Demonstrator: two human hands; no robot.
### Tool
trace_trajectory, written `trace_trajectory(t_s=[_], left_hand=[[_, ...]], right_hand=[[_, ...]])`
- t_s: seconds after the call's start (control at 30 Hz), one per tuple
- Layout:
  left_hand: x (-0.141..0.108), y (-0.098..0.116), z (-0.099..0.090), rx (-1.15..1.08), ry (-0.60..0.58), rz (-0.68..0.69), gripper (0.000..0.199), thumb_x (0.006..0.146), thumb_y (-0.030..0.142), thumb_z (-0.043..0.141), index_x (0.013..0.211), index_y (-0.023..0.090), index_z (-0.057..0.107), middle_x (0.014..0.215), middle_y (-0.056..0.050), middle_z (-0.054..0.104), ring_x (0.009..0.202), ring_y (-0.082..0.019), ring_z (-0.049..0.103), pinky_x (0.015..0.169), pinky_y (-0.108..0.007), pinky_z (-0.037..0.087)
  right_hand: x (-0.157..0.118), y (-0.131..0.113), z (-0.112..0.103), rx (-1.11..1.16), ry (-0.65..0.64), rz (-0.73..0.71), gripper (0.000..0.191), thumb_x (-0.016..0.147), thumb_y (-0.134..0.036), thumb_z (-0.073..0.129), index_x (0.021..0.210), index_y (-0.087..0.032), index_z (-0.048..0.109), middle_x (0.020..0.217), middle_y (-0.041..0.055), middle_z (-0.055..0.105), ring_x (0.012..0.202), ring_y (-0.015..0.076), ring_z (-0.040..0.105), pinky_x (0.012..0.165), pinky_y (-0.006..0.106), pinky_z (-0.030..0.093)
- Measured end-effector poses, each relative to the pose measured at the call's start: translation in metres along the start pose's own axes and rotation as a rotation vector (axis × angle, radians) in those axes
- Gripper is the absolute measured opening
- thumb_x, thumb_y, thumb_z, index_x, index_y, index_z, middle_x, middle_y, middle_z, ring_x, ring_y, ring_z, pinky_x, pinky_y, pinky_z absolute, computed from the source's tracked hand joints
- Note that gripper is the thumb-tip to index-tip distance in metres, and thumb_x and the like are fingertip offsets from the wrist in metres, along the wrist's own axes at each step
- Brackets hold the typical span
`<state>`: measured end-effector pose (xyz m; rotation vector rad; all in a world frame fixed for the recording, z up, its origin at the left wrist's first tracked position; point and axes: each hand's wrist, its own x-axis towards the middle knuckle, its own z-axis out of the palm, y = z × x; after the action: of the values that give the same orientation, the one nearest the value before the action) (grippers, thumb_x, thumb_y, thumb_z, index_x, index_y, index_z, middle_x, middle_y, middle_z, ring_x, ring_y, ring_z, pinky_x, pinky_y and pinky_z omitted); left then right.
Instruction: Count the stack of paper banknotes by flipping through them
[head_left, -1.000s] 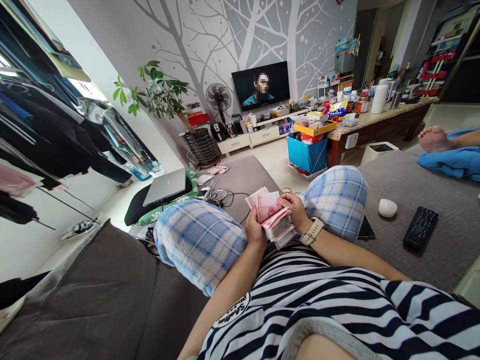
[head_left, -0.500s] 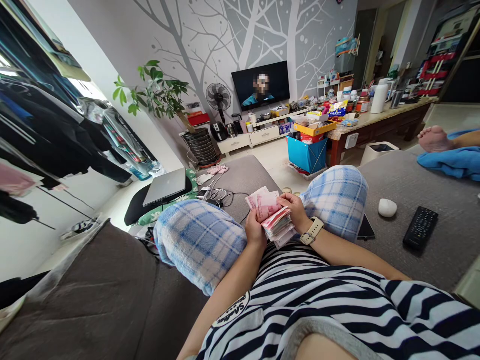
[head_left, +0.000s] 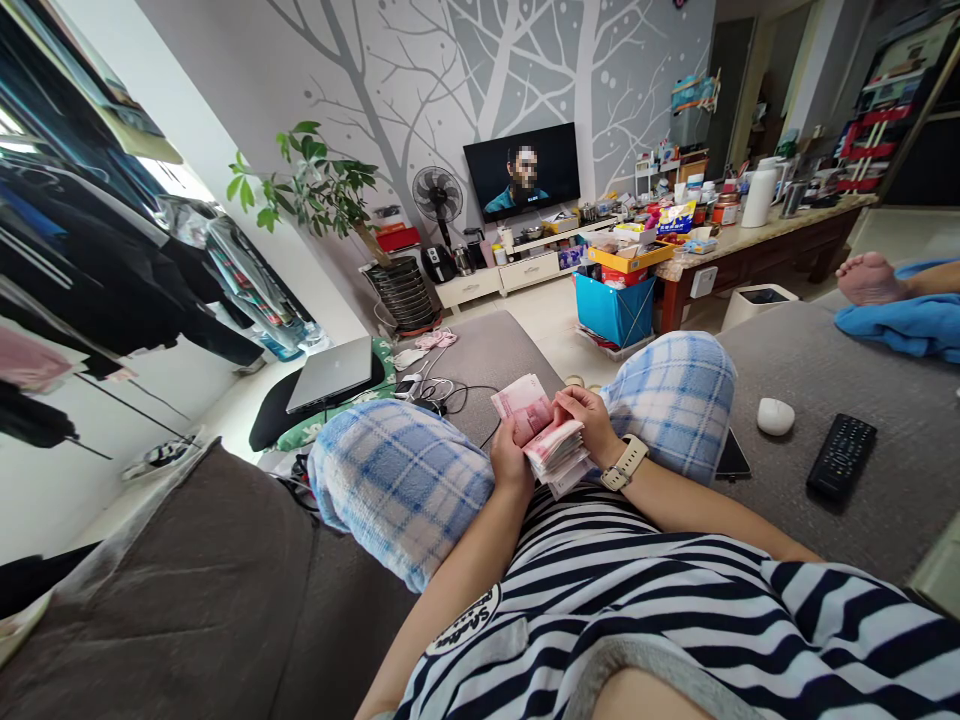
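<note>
A folded stack of banknotes [head_left: 556,452], mostly red and pink, sits between my hands above my lap. My left hand [head_left: 511,458] is closed around the left side of the stack. Beyond the fold, the far ends of the notes fan out in pink. My right hand [head_left: 589,418], with a pale watch [head_left: 627,463] at the wrist, is closed in a pinch at the stack's upper right edge. Its fingertips touch the notes; whether a single note is between them is too small to make out.
On the grey sofa to the right lie a white mouse [head_left: 775,416], a black remote control [head_left: 841,457] and part of a dark flat device [head_left: 733,458]. A laptop [head_left: 331,374] and cables [head_left: 450,393] are at the left. Another person's foot [head_left: 870,278] rests at far right.
My right fingers have shifted slightly at the upper edge of the notes, and the pink far ends lie differently. My left hand keeps its hold. The television picture has changed.
</note>
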<state>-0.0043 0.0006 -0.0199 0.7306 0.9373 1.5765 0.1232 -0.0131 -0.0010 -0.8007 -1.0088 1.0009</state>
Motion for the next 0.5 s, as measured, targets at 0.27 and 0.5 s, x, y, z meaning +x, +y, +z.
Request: trace_trajectory(t_s=[0.27, 0.5], left_hand=[[-0.0068, 0.0044, 0.0044, -0.076, -0.097, -0.061, 0.028, 0.066, 0.036, 0.075, 0.087, 0.018, 0.071, 0.082, -0.006, 0.074, 0.082, -0.024, 0.072, 0.079, -0.036, 0.054], [-0.0076, 0.0031, 0.0033, -0.077, -0.174, -0.068, 0.036, 0.063, 0.035, 0.079, 0.093, 0.018, 0.070, 0.084, -0.006, 0.074, 0.081, -0.025, 0.072, 0.077, -0.037, 0.055]], right_hand=[[0.0035, 0.0047, -0.0012, 0.006, 0.075, -0.013, 0.036, 0.066, -0.050, 0.077, 0.072, -0.020, 0.057, 0.064, -0.0036, 0.054, 0.059, 0.0127, 0.046, 0.058, 0.028, 0.038], [0.0043, 0.0035, -0.0008, 0.001, 0.062, 0.010, 0.035, 0.067, -0.050, 0.074, 0.066, -0.020, 0.054, 0.061, -0.0044, 0.048, 0.059, 0.0122, 0.041, 0.057, 0.028, 0.034]])
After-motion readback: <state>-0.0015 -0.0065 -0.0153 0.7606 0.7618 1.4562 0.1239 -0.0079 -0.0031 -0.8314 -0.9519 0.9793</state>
